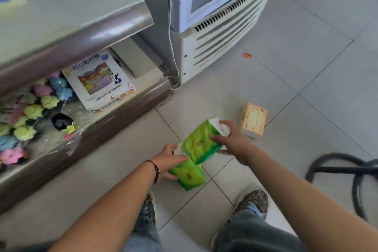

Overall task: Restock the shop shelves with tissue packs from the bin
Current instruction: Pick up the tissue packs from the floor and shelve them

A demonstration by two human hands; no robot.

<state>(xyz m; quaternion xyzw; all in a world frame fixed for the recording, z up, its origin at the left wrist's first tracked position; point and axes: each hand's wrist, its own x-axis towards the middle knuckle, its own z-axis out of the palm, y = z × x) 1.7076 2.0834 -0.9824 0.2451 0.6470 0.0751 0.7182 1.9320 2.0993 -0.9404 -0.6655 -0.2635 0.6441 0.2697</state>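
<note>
across the whole lower view, pale glossy floor tiles (286,80), square, with thin dark grout lines. along the left edge, a long low display shelf (122,108) with a rounded brown front lip and a smooth pale top. at the top middle, a white cooler (221,32), hard slatted vent grille at its base, standing at the shelf's right end. on the shelf's lower deck near its right end, a flat printed white carton (98,82); left of it, soft pastel flower-shaped pieces (34,112) under crinkled clear film. at the right edge of the floor, a dark curved tubular frame (335,168).

above the floor centre, two green tissue packs, soft shiny plastic wrap, oblong, white paper showing at the ends. upper green pack (201,143) tilted, gripped at its far end by the right hand (231,141), fingers and thumb curled round it. lower green pack (189,176) held from the left side by the left hand (169,159), fingers wrapped under, dark cord at the wrist. packs touching, one overlapping the other.

on the floor just beyond the right hand, a small orange tissue pack (252,118), boxy. near the cooler's base, a tiny red scrap (246,55).
</note>
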